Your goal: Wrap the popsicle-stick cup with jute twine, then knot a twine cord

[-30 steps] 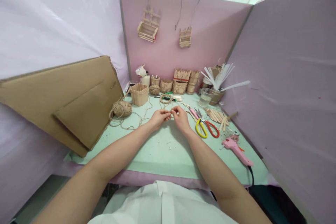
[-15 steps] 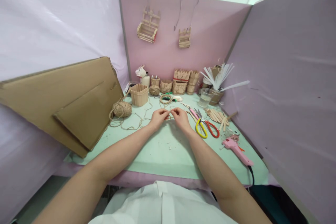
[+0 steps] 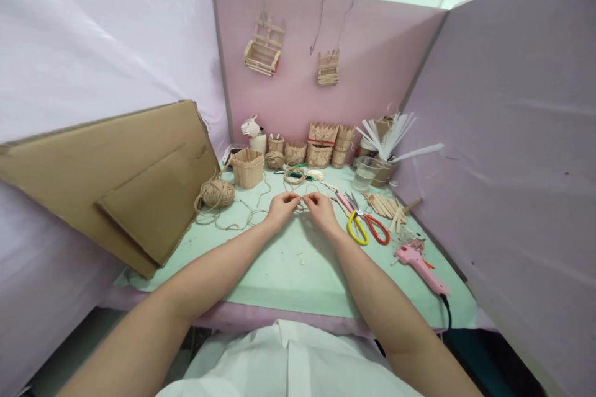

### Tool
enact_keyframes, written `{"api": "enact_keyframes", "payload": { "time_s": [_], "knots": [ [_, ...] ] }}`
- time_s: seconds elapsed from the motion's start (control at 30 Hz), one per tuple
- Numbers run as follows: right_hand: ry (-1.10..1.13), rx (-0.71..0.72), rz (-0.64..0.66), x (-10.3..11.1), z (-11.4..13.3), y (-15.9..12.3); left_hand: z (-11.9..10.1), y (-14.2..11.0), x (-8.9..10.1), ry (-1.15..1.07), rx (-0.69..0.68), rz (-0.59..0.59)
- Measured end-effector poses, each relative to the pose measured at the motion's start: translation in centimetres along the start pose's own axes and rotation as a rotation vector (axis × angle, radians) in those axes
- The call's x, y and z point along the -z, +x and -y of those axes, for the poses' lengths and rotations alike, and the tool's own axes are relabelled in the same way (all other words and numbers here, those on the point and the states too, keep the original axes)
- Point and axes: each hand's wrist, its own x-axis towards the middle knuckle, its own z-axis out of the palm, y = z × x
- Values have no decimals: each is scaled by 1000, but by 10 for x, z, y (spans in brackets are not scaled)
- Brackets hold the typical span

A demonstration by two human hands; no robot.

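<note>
My left hand point(image 3: 282, 208) and my right hand point(image 3: 319, 208) meet fingertip to fingertip over the middle of the table. Both are closed in a pinch on jute twine, of which only a short bit shows between the fingers. Loose twine point(image 3: 239, 225) runs across the cloth from a jute ball point(image 3: 217, 193) on the left toward my left hand. Just beyond my fingers lies a coil of twine point(image 3: 294, 175). A hexagonal wooden-stick basket point(image 3: 248, 169) stands behind the ball. Scissors point(image 3: 358, 227) with one yellow and one red handle rest right of my right hand.
A pink glue gun point(image 3: 421, 268) lies at the right edge, below a pile of wooden sticks point(image 3: 384, 206). A clear cup point(image 3: 364, 173) holds liquid near white strips point(image 3: 388, 136). Cardboard point(image 3: 139, 180) leans at left. Small stick baskets point(image 3: 321, 154) line the back.
My fingertips shift slightly against each other, drawing a little apart from where they were a second ago. Both hands keep their pinch; the things on the table stay put.
</note>
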Motion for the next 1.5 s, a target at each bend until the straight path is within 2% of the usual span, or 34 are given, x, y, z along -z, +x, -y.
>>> {"api": "enact_keyframes", "payload": {
  "time_s": [0.3,0.47,0.67,0.77,0.9,1.03,1.23,1.5],
  "knots": [
    [1,-7,-16,0,2,0,2,1,-1,-75,60,29],
    [16,2,-14,0,1,0,1,1,0,-190,126,118],
    [79,-21,79,1,-2,1,-5,3,8,-403,335,268],
    [87,-12,66,2,-2,1,-6,3,9,-428,361,317],
    [35,7,17,1,-2,1,-1,3,8,-424,330,293],
    [-55,90,-83,-1,-4,-1,3,4,7,-429,282,259],
    [-119,164,-52,-2,-1,-3,3,5,7,-439,232,188],
    [-89,153,-88,0,4,-4,3,3,4,-388,179,131]
  ]
}}
